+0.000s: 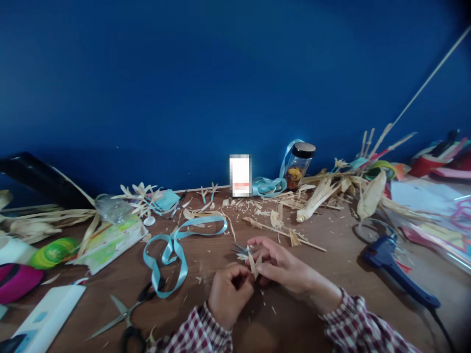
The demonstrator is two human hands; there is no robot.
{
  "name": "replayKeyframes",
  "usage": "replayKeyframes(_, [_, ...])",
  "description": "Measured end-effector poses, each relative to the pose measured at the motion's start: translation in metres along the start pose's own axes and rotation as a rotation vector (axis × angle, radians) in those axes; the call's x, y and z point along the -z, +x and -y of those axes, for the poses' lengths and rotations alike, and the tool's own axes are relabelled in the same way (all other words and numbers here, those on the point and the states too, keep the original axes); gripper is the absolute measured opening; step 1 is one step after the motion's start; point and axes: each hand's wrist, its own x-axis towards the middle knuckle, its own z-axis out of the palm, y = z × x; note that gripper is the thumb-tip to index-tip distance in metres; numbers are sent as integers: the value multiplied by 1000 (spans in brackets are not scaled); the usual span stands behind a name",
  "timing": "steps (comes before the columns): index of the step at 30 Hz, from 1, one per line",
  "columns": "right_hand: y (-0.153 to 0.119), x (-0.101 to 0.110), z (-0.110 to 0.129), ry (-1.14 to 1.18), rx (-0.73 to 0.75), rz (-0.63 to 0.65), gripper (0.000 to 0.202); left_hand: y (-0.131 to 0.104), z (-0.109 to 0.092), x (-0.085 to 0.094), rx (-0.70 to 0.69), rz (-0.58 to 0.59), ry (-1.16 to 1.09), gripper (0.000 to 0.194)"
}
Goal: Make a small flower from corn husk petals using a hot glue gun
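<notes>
- Left hand (232,294) and right hand (275,262): both grips pinch the corn-husk piece (255,266) between them, over the tabletop (342,252).
- The piece looks dry and cream-coloured, its pointed, petal-like strips flaring upward.
- Grey tips (240,248) show just beyond it; their owner is unclear.
- One pair of black-handled scissors (125,314) lies spread left of the left hand.
- Bare wood separates the right hand from one blue glue gun (399,274).
- Farther: one light-blue ribbon loop (174,237), one black-lidded jar (297,169).
- A blue wall (221,88) bounds the back edge.
</notes>
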Motion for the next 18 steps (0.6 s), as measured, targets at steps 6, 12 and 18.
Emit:
replayKeyframes(6, [6, -1, -3, 56, -81, -108, 27, 2, 0, 3, 144, -18, -193, 19])
replayKeyframes(12, [9, -7, -10, 30, -14, -97, 12, 3, 0, 4, 143, -35, -213, 23])
replayKeyframes(18, [10, -9, -13, -38, 2, -96, 5, 3, 2, 4, 150, -16, -252, 23])
